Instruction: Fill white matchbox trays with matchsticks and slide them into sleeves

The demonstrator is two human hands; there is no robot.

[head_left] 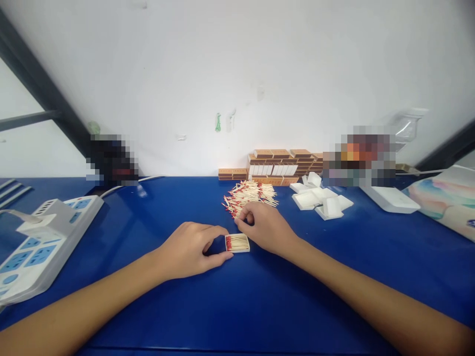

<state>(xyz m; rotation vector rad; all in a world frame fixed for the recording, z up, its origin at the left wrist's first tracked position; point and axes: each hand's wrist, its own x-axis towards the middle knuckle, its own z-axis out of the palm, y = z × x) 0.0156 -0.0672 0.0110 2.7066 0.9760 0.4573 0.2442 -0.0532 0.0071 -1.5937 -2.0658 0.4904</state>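
Note:
A small white matchbox tray (238, 243) with red-tipped matches in it lies on the blue table (237, 301). My left hand (191, 249) grips the tray's left end between thumb and forefinger. My right hand (264, 226) rests just behind the tray, fingers curled and pinched at the near edge of a loose pile of matches (249, 196). What the pinch holds is too small to make out.
Stacked brown matchboxes (282, 167) stand against the wall behind the pile. Several empty white trays (321, 200) lie to the right. A white power strip (40, 242) with a plug sits at the left. A flat white box (388, 198) and printed sheet (441, 200) lie far right.

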